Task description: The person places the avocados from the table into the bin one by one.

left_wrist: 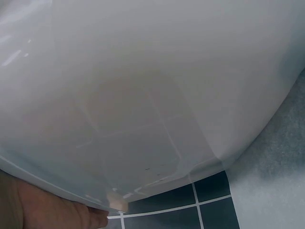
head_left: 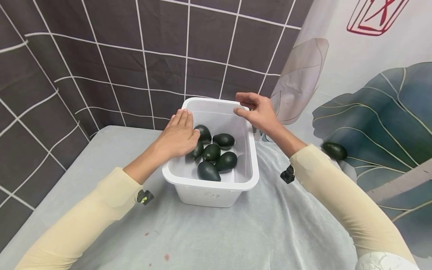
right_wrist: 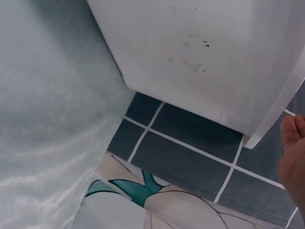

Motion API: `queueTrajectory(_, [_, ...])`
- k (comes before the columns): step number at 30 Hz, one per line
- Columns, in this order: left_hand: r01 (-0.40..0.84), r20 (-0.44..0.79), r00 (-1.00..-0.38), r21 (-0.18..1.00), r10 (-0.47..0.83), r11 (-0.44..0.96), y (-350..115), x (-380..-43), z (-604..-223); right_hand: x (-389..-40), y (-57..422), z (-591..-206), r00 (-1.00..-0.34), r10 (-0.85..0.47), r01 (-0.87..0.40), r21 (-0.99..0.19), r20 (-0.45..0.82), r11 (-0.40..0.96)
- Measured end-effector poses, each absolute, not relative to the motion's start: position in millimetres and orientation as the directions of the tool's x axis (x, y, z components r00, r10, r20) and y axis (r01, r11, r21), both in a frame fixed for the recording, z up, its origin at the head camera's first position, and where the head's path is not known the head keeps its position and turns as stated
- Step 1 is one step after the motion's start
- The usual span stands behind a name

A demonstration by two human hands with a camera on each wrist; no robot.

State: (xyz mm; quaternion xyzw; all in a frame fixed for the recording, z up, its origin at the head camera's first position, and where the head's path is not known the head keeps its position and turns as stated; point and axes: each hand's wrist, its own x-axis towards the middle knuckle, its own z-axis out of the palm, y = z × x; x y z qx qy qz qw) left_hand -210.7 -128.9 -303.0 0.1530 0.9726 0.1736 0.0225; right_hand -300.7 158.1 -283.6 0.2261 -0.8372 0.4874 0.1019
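A white plastic tub (head_left: pixel 210 193) stands on the cloth-covered table, with several dark green avocados (head_left: pixel 226 162) lying loose inside. At its left rim is my left hand (head_left: pixel 180 135), fingers straight and together, thumb towards the inside. In the left wrist view this hand (left_wrist: pixel 57 210) shows beside the tub's edge, partly hidden. Over the far right corner of the tub hovers my right hand (head_left: pixel 258 110), fingers slightly bent and a gap between them and the thumb. The right wrist view shows that hand (right_wrist: pixel 294 162) just apart from the tub's rim (right_wrist: pixel 267 124), holding nothing.
Another avocado (head_left: pixel 334 150) lies to the right, beyond my right forearm. Pale grey-blue cloth (head_left: pixel 202 236) covers the table. A dark grid-patterned curtain (head_left: pixel 162 71) hangs behind and to the left, and a leaf-patterned one (head_left: pixel 378 112) hangs on the right.
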Motion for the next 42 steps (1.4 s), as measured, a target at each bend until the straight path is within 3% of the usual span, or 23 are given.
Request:
queueTrajectory(20, [0.290, 0.017, -0.953, 0.340, 0.303, 0.894, -127, -211, -305, -298, 184, -300, -0.898, -0.209, -0.440, -0.769, 0.388, 0.464])
queueTrajectory(42, [0.291, 0.013, -0.952, 0.339, 0.305, 0.895, -127, -212, -305, -289, 199, -322, -0.905, -0.086, -0.419, -0.835, 0.418, 0.357])
